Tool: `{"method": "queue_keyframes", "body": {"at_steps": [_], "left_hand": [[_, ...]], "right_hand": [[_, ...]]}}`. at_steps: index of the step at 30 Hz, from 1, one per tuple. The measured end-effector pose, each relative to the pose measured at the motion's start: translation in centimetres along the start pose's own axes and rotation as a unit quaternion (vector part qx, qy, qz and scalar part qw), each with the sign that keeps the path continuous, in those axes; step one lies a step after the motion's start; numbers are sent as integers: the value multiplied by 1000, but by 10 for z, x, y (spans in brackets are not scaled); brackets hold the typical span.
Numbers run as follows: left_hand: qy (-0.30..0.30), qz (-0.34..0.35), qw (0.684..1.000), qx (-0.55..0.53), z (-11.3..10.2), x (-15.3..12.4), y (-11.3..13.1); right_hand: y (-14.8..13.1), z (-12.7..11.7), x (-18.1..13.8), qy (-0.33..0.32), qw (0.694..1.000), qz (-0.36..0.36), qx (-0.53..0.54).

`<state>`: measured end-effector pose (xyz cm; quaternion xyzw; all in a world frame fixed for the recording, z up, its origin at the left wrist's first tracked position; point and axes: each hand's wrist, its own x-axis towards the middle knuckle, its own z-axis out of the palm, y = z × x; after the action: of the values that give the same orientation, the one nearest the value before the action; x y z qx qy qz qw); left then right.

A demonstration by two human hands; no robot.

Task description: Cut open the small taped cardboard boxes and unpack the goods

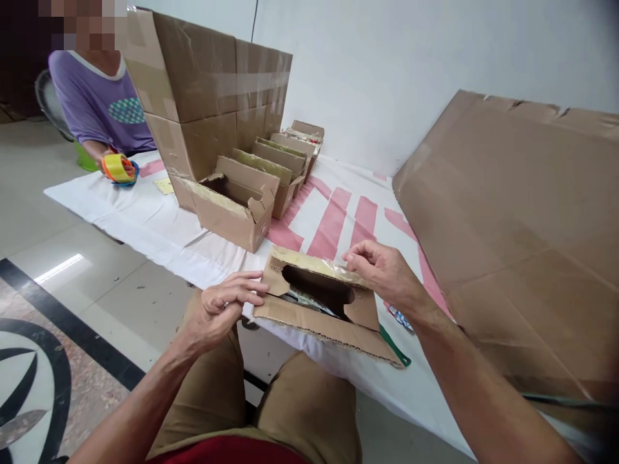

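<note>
Watching through the head camera, I had the brown, open-topped corrugated cardboard carton [319, 325] at the table's near edge, my landmark, between both hands! At its left end, the left hand [222, 303] lay with fingers outstretched, tips against the cardboard, gripping nothing that I could see. Over its back right edge, the right hand [384, 267] had thumb and fingertips drawn nearly together beside a glossy, crinkled clear film [329, 265]; whether they pinched it, I couldn't tell. The step in hand, I judged, was working that film at the back flap; the next move called for a sure pinch while the left hand steadied the box. Textures, now: ragged, fluted edges, a rounded cutout, shiny patterned contents inside. Behind-left of the carton sat a similar open brown box [232, 222]; at its front right corner, a smooth green strip [396, 351] poked out.
</note>
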<state>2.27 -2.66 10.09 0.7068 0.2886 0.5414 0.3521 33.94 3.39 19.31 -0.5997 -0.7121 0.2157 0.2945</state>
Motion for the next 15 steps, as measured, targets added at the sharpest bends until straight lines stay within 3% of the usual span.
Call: {"method": "queue_keyframes", "body": {"at_steps": [3,6,11,15], "left_hand": [[-32,-8,999,-40,-7,14,3],[-87,-37,995,-41,-13,30,12],[-131,-199,969,60,-9,61,32],[-187,-185,953,148,1,84,36]], "right_hand": [[1,-3,0,-3,1000,10,16],[-6,-2,-2,-68,998,6,-2],[-10,12,-5,-100,994,7,43],[-6,19,-8,-77,996,-7,43]]}}
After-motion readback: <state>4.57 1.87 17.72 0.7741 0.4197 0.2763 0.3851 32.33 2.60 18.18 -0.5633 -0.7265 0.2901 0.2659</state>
